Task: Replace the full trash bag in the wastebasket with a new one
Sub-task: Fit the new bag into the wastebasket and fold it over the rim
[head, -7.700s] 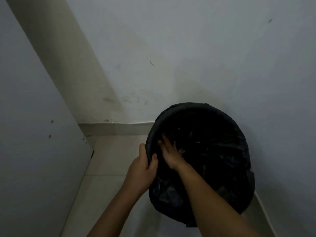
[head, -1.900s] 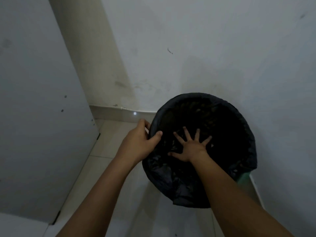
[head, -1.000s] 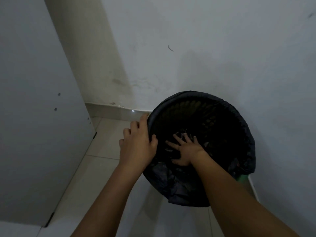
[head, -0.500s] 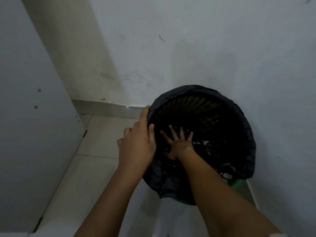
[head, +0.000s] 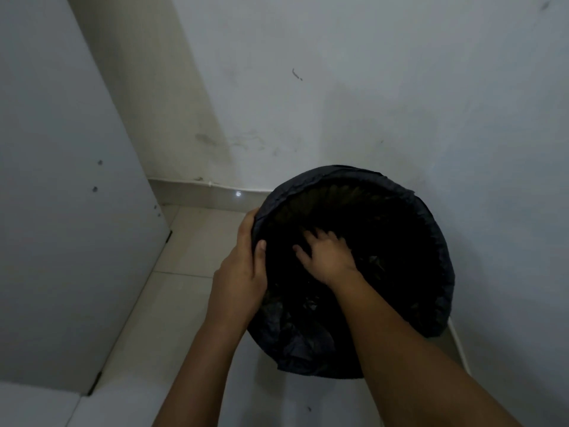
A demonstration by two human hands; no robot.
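Pressing liner down: right hand (head: 328, 257) deep inside wastebasket (head: 357, 372), fingers (head: 300, 251) spread flat on black trash bag (head: 443, 266), holding nothing; left hand (head: 243, 272) grips rim, thumb hooked over bag edge

Risks (judgement): thin film could tear under push; far edge could slip off rim as slack gets dragged inward; basket could tip toward floor (head: 197, 241)

Count: two hands, one basket, one bag visible (old bag not in view); wall (head: 369, 87) just behind

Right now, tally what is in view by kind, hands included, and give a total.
Hands: 2, the left hand gripping the bin's rim, the right hand inside it
Wastebaskets: 1, the wastebasket
Trash bags: 1, the black trash bag lining it
Total: 4
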